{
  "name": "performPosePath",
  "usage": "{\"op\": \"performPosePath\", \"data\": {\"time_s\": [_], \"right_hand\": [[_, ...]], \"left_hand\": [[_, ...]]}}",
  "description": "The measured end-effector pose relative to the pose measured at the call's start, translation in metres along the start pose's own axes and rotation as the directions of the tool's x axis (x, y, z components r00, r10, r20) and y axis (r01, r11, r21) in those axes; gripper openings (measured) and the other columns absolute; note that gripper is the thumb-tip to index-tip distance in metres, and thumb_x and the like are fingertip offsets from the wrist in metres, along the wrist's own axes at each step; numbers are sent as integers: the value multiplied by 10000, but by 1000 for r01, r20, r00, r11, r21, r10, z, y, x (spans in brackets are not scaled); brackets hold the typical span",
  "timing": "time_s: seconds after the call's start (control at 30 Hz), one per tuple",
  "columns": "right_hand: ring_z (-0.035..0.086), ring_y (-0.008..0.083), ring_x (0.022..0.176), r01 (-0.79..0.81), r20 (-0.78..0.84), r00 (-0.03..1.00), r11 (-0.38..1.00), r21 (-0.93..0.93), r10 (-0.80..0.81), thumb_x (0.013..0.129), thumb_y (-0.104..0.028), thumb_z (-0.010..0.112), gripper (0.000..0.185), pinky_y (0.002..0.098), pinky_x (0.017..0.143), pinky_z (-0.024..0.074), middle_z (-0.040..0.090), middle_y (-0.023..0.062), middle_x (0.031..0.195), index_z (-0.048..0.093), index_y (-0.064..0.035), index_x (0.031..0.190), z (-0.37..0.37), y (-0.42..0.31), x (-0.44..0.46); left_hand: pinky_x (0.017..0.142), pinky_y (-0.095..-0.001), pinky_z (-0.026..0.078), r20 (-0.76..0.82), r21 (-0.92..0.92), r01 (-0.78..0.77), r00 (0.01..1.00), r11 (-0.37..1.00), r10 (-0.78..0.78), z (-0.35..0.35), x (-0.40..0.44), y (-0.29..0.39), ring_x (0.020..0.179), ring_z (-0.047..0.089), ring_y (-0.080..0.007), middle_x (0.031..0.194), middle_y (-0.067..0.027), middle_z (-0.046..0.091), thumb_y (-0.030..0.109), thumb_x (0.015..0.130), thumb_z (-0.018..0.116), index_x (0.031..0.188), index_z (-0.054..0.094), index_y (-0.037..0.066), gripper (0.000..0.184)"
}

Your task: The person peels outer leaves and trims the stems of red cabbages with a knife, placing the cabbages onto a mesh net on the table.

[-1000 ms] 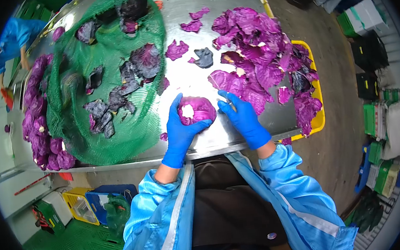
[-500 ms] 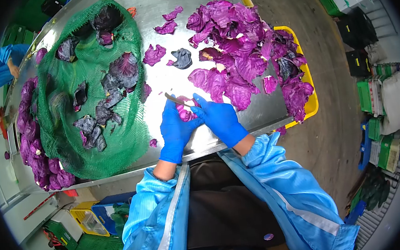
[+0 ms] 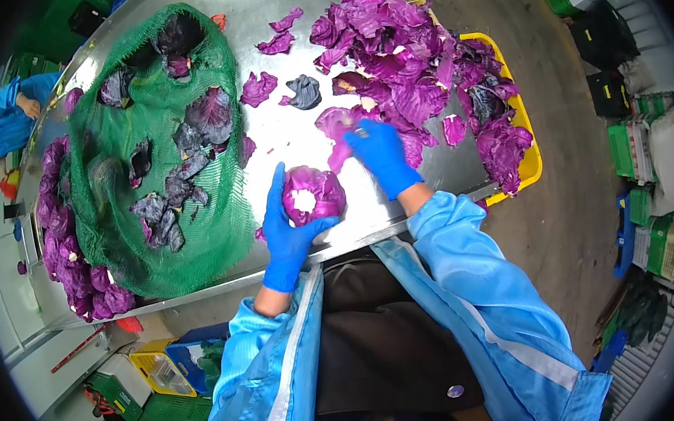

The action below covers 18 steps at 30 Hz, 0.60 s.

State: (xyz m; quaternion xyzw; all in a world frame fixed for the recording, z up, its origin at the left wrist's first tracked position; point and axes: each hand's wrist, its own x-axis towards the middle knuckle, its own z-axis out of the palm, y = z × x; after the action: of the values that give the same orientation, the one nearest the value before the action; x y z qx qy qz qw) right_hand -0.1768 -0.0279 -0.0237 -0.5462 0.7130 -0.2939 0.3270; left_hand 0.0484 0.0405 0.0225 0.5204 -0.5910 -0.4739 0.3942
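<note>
My left hand (image 3: pixel 285 235), in a blue glove, cups a trimmed red cabbage (image 3: pixel 326 194) from the left, and its pale cut stem end faces up. The fingers lie along the cabbage's side, the thumb below it. To the right, my gloved right hand (image 3: pixel 384 158) is closed at the near edge of a heap of purple cabbage leaves (image 3: pixel 401 68). Little shows of the knife (image 3: pixel 361 133) in its fingers; the blade is blurred or hidden. Beside that hand is a loose purple leaf (image 3: pixel 335 124).
A green net (image 3: pixel 217 213) with dark leaves covers the left of the metal table (image 3: pixel 282 127). Beyond it, several red cabbages (image 3: pixel 50 211) line the edge. A yellow crate (image 3: pixel 532 163) under the heap catches leaves. A co-worker in blue (image 3: pixel 5 127) stands at far left.
My hands have parted. The right has moved up and right to the leaf heap, while the left keeps the cabbage, now in plain view with its stem end up.
</note>
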Motion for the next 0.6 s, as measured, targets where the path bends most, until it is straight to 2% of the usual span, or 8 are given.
{"op": "performPosePath", "data": {"time_s": [0.07,0.17,0.27,0.4,0.47,0.53,0.57,0.6], "right_hand": [[664,367,773,-216,-29,976,967,-133,214,810,-472,672,488,442,660,521,665,204,819,648,-42,1040,-24,14,6],[679,335,745,-170,-6,985,978,-119,171,807,-476,676,551,427,656,528,671,197,800,632,-23,1118,-45,-46,-22],[677,315,721,-10,299,953,995,-95,38,795,-468,687,610,404,658,534,675,190,806,600,-14,1194,-38,-102,-59],[652,258,632,245,83,962,955,169,-261,788,-386,701,561,368,634,529,652,157,740,601,-4,1187,-6,-75,-58],[602,157,566,41,216,962,874,484,-165,794,-268,684,473,285,569,508,616,94,673,608,-23,1191,-19,-54,-45],[555,89,529,-320,400,914,739,593,75,805,-192,666,412,231,480,454,589,38,656,615,-30,1181,-49,-59,-41],[493,57,461,-471,521,841,675,568,148,823,-161,644,378,197,405,369,567,9,639,615,-30,1177,-58,-52,-38],[493,57,461,-473,530,836,676,564,143,823,-161,644,378,197,405,369,567,9,639,615,-30,1177,-63,-53,-39]], "left_hand": [[1049,-364,416,-55,-259,6,998,966,-21,-2,-2,24,1228,495,-244,1373,-129,478,209,508,936,1459,299,9,1162],[1060,-360,403,-96,-254,-35,995,966,11,-6,5,26,1247,478,-240,1396,-133,459,195,508,936,1460,297,9,1161],[1055,-355,409,-135,-50,-95,987,994,87,-4,12,25,1245,479,-236,1407,-133,447,181,519,931,1459,297,9,1147],[1046,-356,417,-153,-128,-107,984,986,87,-11,14,19,1246,478,-234,1408,-142,442,169,562,912,1446,323,3,1075],[1039,-358,424,-140,-93,-110,985,990,96,-19,15,11,1244,479,-233,1403,-143,445,174,599,896,1439,335,0,1025],[1071,-365,396,-71,-591,211,948,779,-311,-26,14,5,1215,513,-268,1381,-145,473,304,755,792,1394,393,-15,818],[1034,-480,429,-35,-689,272,913,672,-406,-31,11,-15,1197,524,-340,1390,-159,459,492,846,651,1397,389,29,765],[1034,-480,429,-46,-689,268,911,673,-410,-33,11,-15,1197,524,-340,1390,-159,459,492,846,651,1397,389,29,765]]}}
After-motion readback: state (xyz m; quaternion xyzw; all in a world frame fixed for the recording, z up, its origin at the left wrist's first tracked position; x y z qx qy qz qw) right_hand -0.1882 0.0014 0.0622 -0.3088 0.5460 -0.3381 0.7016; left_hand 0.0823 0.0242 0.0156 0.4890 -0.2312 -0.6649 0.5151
